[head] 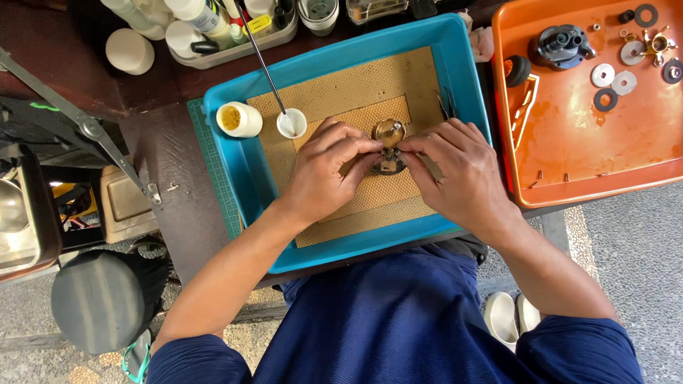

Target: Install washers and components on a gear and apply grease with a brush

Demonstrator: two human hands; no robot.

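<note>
A small metal part (pixel 389 146), brass-coloured on its round top and darker grey below, sits at the centre of the blue tray (pixel 235 178), held just above the tan mats (pixel 341 92) that line the tray floor. The left hand (pixel 326 171) closes on the part from its 9 o'clock side, thumb and fingertips pinched against the lower, darker section. The right hand (pixel 455 171) closes on it from 3 o'clock, its fingertips meeting the left hand's at the part, so both hands grip it together. At 10 o'clock from the part, just beside the left hand, stands a small white cup (pixel 292 123) with a thin metal rod (pixel 262 60) leaning out of it toward 11 o'clock. Farther along at 9 o'clock lies a white jar (pixel 239 119) with yellow contents showing at its open mouth. Beyond the tray at 11 o'clock, a grey bin (pixel 235 50) holds white bottles (pixel 196 18). At 2 o'clock, well apart from the hands, an orange tray (pixel 569 149) carries a dark grey metal housing (pixel 562 46), several flat washers (pixel 612 78) and a small brass piece (pixel 658 44). At 6 o'clock is the person's blue shirt (pixel 398 320).
</note>
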